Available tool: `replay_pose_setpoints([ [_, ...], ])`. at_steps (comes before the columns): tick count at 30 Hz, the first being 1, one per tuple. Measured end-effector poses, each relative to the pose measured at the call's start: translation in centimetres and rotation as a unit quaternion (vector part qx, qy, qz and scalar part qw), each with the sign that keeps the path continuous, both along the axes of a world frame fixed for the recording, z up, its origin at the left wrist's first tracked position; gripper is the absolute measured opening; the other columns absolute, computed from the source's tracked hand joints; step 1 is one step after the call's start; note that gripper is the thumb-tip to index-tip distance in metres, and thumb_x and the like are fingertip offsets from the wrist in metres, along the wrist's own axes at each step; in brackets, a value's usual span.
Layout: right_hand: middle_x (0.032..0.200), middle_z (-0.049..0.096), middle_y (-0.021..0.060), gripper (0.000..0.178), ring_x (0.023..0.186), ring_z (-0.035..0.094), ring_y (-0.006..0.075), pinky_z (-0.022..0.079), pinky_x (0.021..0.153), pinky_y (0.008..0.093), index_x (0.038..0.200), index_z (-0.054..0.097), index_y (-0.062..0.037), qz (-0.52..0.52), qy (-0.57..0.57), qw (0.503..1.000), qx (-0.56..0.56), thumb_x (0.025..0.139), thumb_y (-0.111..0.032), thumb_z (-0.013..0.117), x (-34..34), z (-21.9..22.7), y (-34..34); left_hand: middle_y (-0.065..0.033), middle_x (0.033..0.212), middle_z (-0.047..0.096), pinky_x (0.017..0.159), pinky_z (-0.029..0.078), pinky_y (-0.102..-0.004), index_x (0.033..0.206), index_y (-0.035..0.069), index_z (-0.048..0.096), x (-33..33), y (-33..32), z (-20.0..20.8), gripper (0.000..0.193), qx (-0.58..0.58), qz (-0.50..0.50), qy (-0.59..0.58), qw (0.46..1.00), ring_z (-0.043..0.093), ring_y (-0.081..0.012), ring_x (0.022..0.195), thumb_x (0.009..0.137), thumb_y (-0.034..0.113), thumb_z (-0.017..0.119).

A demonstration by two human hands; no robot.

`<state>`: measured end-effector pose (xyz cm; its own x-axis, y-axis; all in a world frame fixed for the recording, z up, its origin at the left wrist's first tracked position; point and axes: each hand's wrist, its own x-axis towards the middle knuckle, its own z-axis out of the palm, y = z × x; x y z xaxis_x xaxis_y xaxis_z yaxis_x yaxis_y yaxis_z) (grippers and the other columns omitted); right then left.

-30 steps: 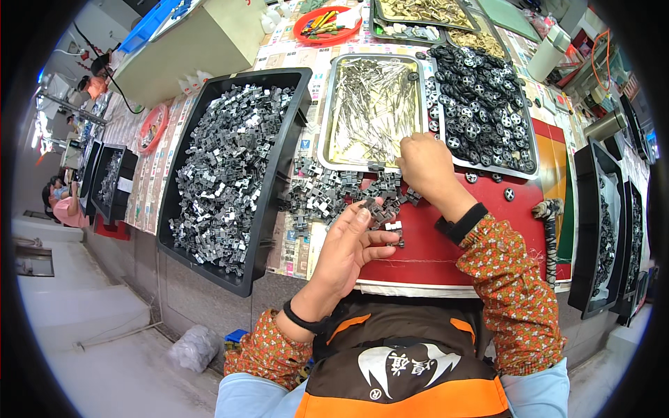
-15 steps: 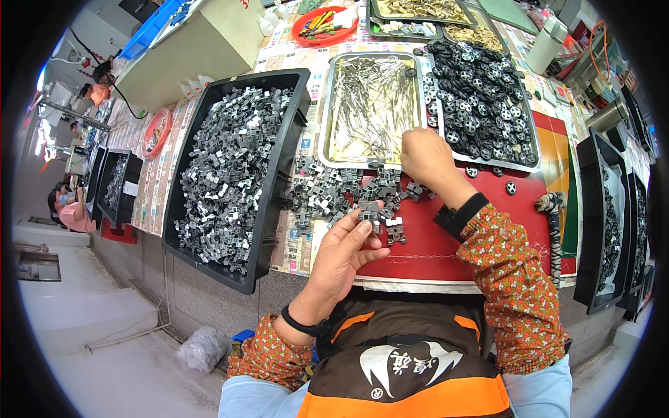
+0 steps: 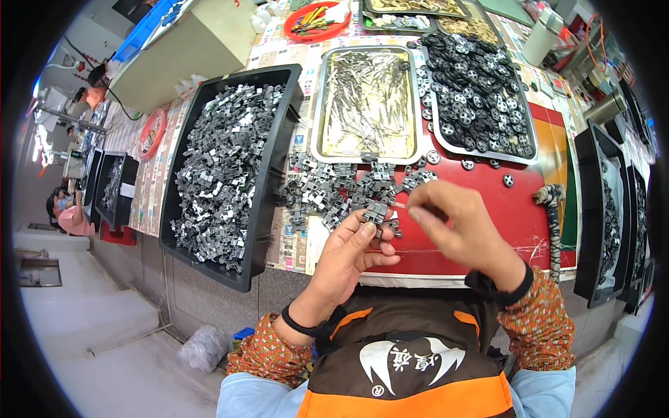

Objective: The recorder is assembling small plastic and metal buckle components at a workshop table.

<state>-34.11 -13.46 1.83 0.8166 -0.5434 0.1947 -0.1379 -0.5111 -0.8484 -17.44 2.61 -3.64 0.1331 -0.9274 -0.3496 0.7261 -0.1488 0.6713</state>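
Note:
My left hand [image 3: 345,254] pinches a small dark grey plastic part [image 3: 375,212] between thumb and fingers, over the front of the red board. Just to its right, my right hand [image 3: 453,219] is closed, with what looks like a thin metal pin [image 3: 398,205] pointing from its fingertips toward the grey part. The fingers are slightly smeared, and the pin is hard to make out. Behind both hands lies a loose heap of similar grey parts [image 3: 327,188]. Beyond it stands a metal tray [image 3: 315,139] holding many thin metal pins [image 3: 366,97].
A deep black bin [image 3: 282,150] full of grey parts stands left. On the right, black wheels [image 3: 477,97] fill another tray, with a few loose on the red board [image 3: 481,202]. A cloth-wrapped hammer-like tool [image 3: 552,223] lies right. Behind is a red basket [image 3: 317,33].
My right hand has come back from the near edge of the pin tray toward my left hand. The left hand keeps hold of the grey part, and the view has shifted slightly.

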Motion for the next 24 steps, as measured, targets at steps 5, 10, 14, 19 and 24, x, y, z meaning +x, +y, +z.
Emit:
replay_pose_setpoints([
  [5, 0.084, 0.064, 0.0145, 0.011, 0.076, 0.064, 0.0361, 0.051, 0.068, 0.0445, 0.098, 0.064, -0.0012, -0.027, -0.027, 0.997, -0.064, 0.089, 0.001, 0.070, -2.6, 0.0, 3.2, -0.0040, 0.108, 0.066, 0.085, 0.066, -0.0340, 0.144, 0.000, 0.053, -1.1, -0.1, 0.8, 0.040, -0.003, -0.050, 0.024, 0.998, 0.069, -0.0120, 0.091, 0.112, 0.025, 0.052],
  [10, 0.084, 0.064, 0.0142, 0.013, 0.076, 0.064, 0.0362, 0.051, 0.067, 0.0453, 0.100, 0.064, -0.0006, -0.031, -0.033, 0.996, -0.074, 0.088, 0.003, 0.068, -3.9, -0.4, 4.0, -0.0045, 0.107, 0.067, 0.085, 0.066, -0.0340, 0.143, -0.001, 0.054, -2.0, -0.1, 1.0, 0.039, -0.001, -0.078, 0.025, 0.997, 0.069, -0.0118, 0.090, 0.112, 0.023, 0.051],
  [14, 0.083, 0.065, 0.0148, 0.013, 0.074, 0.063, 0.0379, 0.051, 0.065, 0.0452, 0.101, 0.064, -0.0009, -0.048, -0.061, 0.995, -0.067, 0.089, 0.003, 0.067, -4.5, -0.9, 4.5, -0.0046, 0.106, 0.067, 0.084, 0.066, -0.0335, 0.143, 0.000, 0.055, -2.7, 0.0, 1.1, 0.038, 0.005, -0.082, 0.037, 0.996, 0.069, -0.0119, 0.090, 0.112, 0.023, 0.051],
  [19, 0.072, 0.061, 0.0104, 0.008, 0.060, 0.062, 0.0241, 0.048, 0.055, 0.0383, 0.101, 0.065, -0.0006, -0.070, -0.044, 0.994, 0.066, 0.094, -0.002, 0.067, -5.4, -1.0, 5.5, -0.0048, 0.105, 0.067, 0.083, 0.064, -0.0319, 0.139, 0.000, 0.056, -4.2, 0.3, 1.1, 0.034, -0.010, -0.072, -0.123, 0.990, 0.066, -0.0091, 0.088, 0.112, 0.020, 0.053],
  [24, 0.066, 0.060, 0.0014, 0.012, 0.055, 0.057, 0.0071, 0.044, 0.049, 0.0256, 0.101, 0.066, -0.0018, -0.068, -0.046, 0.830, 0.551, 0.100, -0.013, 0.070, -6.0, -2.9, 5.3, -0.0052, 0.107, 0.065, 0.077, 0.061, -0.0284, 0.134, -0.002, 0.057, -5.8, 0.7, 1.2, 0.028, -0.056, -0.057, -0.346, 0.935, 0.063, -0.0076, 0.083, 0.111, 0.013, 0.054],
])
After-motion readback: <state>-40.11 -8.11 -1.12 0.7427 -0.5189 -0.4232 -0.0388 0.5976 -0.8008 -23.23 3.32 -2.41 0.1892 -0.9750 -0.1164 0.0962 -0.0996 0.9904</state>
